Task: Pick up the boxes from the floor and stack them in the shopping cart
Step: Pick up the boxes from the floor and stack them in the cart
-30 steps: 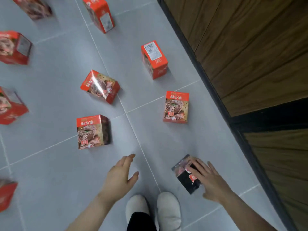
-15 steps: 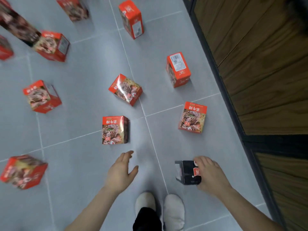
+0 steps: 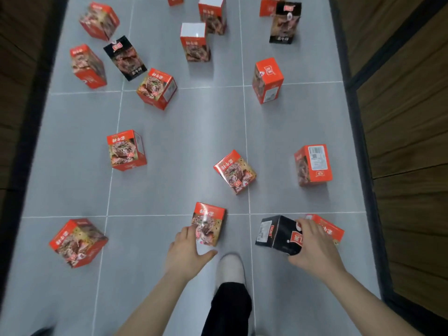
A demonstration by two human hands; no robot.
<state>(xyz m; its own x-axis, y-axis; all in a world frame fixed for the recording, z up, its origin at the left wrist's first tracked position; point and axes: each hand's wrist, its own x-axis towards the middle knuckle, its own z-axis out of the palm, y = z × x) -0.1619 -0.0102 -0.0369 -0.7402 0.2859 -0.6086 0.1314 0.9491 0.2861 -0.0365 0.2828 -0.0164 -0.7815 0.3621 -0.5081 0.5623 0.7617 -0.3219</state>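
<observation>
Nearest, the right hand (image 3: 312,243) grips a black box (image 3: 276,234) by its top, held just above the grey tile floor (image 3: 181,151); an orange box (image 3: 327,229) lies partly hidden behind it; the left hand (image 3: 186,251) reaches with fingers spread, fingertips touching an upright orange carton (image 3: 209,223); further boxes stand scattered well apart beyond, open floor between them, dark skirting (image 3: 358,132) edging both sides.

- Red boxes (image 3: 209,223): printed cardboard, glossy, catching glare.
- Black box (image 3: 275,234): cardboard, smooth, slight sheen.
- Floor (image 3: 181,166): grey tiles, smooth, matt, pale grout.
- Side panels (image 3: 407,117): dark wood grain, matt.
</observation>
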